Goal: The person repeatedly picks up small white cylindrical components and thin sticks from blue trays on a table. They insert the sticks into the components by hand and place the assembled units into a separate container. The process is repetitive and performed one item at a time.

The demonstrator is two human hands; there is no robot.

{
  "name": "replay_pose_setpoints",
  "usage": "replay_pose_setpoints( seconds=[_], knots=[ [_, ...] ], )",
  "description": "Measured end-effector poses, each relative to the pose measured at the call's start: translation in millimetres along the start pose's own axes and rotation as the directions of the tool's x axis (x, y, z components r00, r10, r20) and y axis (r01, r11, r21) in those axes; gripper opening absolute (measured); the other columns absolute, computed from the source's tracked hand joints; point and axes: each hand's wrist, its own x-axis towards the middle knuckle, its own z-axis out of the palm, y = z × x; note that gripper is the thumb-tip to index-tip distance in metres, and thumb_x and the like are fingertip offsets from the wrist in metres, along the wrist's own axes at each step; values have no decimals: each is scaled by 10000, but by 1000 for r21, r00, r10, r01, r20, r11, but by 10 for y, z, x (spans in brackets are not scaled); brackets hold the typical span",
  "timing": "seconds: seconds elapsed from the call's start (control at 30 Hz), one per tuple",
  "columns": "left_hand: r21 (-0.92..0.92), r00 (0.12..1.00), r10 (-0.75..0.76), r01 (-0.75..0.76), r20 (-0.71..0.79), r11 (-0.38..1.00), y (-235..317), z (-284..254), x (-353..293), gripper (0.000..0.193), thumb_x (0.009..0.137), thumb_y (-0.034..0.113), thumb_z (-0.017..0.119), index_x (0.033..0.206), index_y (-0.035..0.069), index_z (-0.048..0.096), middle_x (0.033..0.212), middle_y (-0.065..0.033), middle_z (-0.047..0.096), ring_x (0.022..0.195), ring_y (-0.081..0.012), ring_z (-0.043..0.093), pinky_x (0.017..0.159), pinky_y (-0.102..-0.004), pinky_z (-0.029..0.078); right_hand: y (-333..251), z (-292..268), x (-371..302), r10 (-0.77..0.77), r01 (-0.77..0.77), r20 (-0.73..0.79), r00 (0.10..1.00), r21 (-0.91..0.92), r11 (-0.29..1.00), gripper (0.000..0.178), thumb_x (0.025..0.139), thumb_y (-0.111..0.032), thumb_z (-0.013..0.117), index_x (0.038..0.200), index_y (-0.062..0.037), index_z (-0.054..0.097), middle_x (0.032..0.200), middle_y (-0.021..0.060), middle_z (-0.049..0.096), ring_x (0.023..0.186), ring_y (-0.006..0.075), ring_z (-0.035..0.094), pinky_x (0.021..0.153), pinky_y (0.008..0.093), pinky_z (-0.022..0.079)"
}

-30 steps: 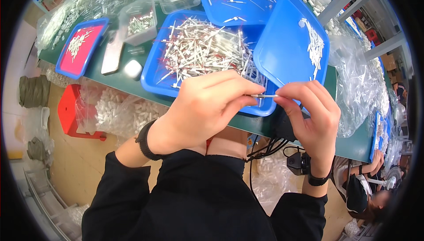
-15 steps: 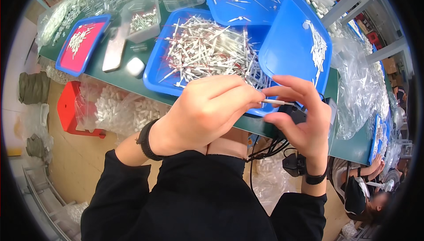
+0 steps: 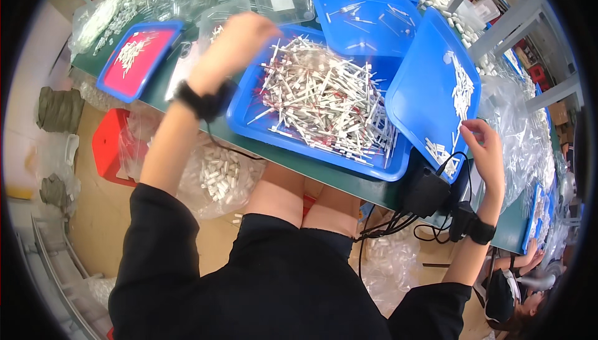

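Note:
My left hand is raised at the back left, over a clear plastic box of small white pieces that it partly hides. Motion smears its fingers, so I cannot make out anything in them. At the right, my right hand has thumb and fingers pinched at the edge of a tilted blue tray, on a thin white stick. Similar sticks lie in that tray in a row and a small pile. Between my hands a big blue bin holds a large heap of thin white sticks, some with reddish parts.
Another blue tray with a few sticks overlaps the bin's back. A red-lined tray of white pieces lies left. Black adapters with cables hang at the front edge. Bags of white parts sit below; a co-worker is far right.
My hands, together over the bin's front edge on a white stick, have parted. The left swung up and back leftward; the right moved right to the tilted tray. The view has shifted a little.

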Motion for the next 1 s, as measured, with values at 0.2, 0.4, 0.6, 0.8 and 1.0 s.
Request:
replay_pose_setpoints(
  seconds=[0.2,0.4,0.6,0.8,1.0],
  knots=[
    [341,925,-380,352,18,872,-1009,224,426,204,744,190,643,810,6,701,746,-185,669,706,-285,663,671,-353,511,699,164,187,170,-148,79,982,-224,963,334,718,-206,706,934,41,645,803,167,666,778,239,653,683,328,498],
    [18,825,-565,565,9,825,-1240,483,433,190,674,161,640,753,-1,698,679,-138,661,556,-205,635,552,-309,503,728,433,258,44,-60,-71,997,-242,968,256,662,-118,723,836,50,638,755,169,650,727,258,651,673,334,506],
    [27,689,-709,714,151,699,-1157,384,500,253,699,180,635,861,2,709,719,-92,666,532,-166,605,540,-291,487,656,406,235,204,-211,-56,977,-182,961,201,704,-138,676,832,17,663,797,169,667,720,251,655,670,335,506],
    [-225,863,-503,500,47,837,-1319,510,421,293,737,201,651,967,23,686,801,-62,655,604,-82,546,479,-253,421,564,285,230,102,-118,-206,973,-66,991,217,747,-189,641,847,2,664,821,156,671,773,246,650,730,331,488],
    [-397,793,-593,593,137,701,-984,396,503,253,758,205,651,966,60,660,820,-27,640,670,-73,553,553,-259,453,788,67,71,-9,22,-273,962,43,999,154,844,-122,615,934,3,619,804,26,665,697,58,583,596,192,428]
  ],
)
